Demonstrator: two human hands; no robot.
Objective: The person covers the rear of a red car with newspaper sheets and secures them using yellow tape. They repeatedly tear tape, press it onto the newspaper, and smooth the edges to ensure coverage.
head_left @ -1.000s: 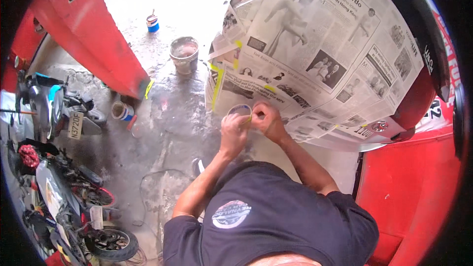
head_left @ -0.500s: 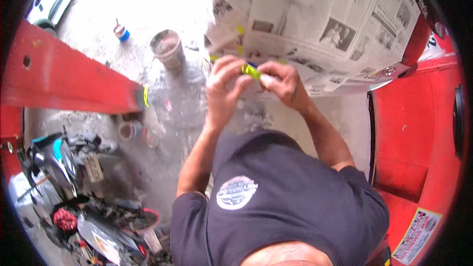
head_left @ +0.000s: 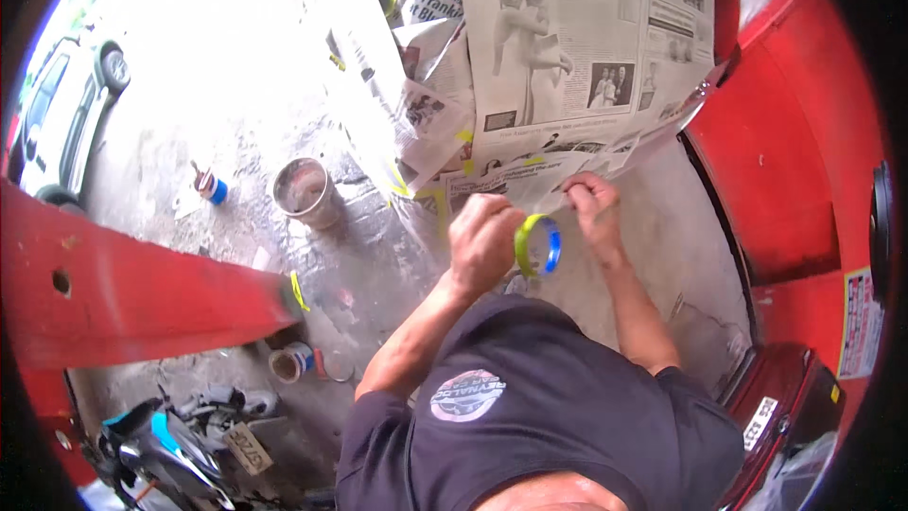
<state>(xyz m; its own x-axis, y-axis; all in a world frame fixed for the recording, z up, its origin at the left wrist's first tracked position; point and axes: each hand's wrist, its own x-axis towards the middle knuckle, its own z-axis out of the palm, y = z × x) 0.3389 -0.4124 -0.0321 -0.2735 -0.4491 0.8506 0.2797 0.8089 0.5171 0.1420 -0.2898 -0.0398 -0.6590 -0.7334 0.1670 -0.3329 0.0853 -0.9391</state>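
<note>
Two hands work in front of newspaper sheets (head_left: 586,47) taped over a red car body (head_left: 785,161). At the far left, a red panel (head_left: 132,293) crosses the concrete floor (head_left: 236,114); beyond it stand a small blue-based can (head_left: 210,189) and a grimy paint bucket (head_left: 305,193). The left hand (head_left: 484,241) is closed around a roll of yellow-green masking tape (head_left: 537,244), held up just below the paper's lower edge. The right hand (head_left: 593,208), just beside the roll, pinches what seems to be the tape's free end against the newspaper's bottom edge.
</note>
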